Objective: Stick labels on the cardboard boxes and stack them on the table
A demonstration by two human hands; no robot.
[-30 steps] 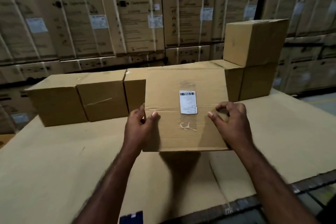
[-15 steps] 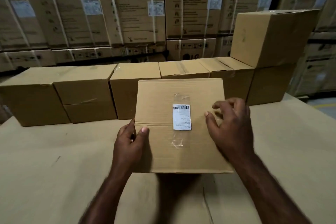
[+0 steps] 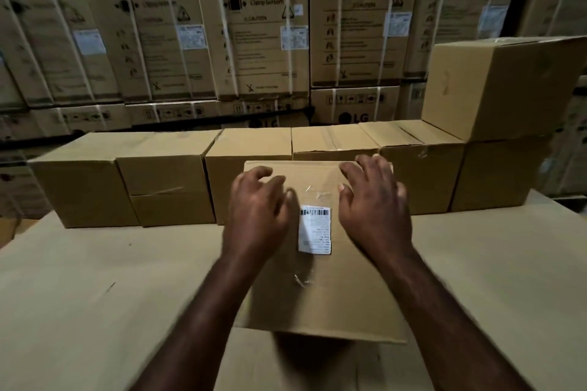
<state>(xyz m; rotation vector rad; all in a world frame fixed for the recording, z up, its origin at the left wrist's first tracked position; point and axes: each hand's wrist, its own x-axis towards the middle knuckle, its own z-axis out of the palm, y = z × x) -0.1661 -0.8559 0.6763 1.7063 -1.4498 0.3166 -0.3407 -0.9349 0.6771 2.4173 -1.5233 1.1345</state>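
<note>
Box (image 3: 320, 298), label (image 3: 314, 230) on top, sits mid-table (image 3: 95, 311), just before the box row (image 3: 165, 178) at 12 o'clock. Left hand (image 3: 257, 216) and right hand (image 3: 373, 209) are over its top, fingers loosely spread, gripping nothing; contact unclear. I judge it light, stiff and smooth: grip opposite side walls.

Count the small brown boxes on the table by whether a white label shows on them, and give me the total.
Front box, white label showing: 1
Back-row boxes, no label showing: 6
Stacked box on the row's right end, no label showing: 1
Total: 8 boxes
</note>
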